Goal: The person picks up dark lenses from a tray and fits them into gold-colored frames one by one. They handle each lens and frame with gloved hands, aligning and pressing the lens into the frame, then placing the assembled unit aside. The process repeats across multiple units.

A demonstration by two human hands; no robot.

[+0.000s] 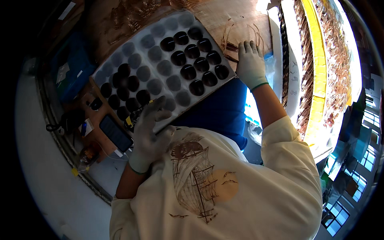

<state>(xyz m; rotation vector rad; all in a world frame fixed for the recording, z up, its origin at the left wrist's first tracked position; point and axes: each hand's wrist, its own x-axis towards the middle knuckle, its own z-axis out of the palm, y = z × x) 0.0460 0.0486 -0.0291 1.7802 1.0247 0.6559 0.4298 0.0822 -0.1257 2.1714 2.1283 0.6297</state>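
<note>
From my remote seat I have the gloved left hand [149,132] at the tray's near-left edge, loosely spread, thumb standing off from bent fingers; I see nothing gripped, though I can't tell whether its hidden side touches the black-and-yellow piece [134,117] beside it. The gloved right hand [251,64] lies just past the tray's right corner, fingers stretched nearly straight and close together; its palm is hidden, so I can't say whether anything is under it. Slim brown pieces [231,47] lie on the bench [218,18] right by those fingers, off the tray's right-hand edge. The pale tray [160,82] sits askew between the hands, carrying dark lenses [192,51] in one group toward its right corner and another along its left edge. My main worry is the tray's near edge: blue trousers [212,106] show directly below it, so a forearm or the body leaning in might tip or jolt it and send lenses out of their places. Drawing the right hand back low could snag the thin pieces and drag them across the lenses, scratching some. On the left, a careless elbow might catch the white cable [108,154] and pull the phone [116,132] off the bench.
</note>
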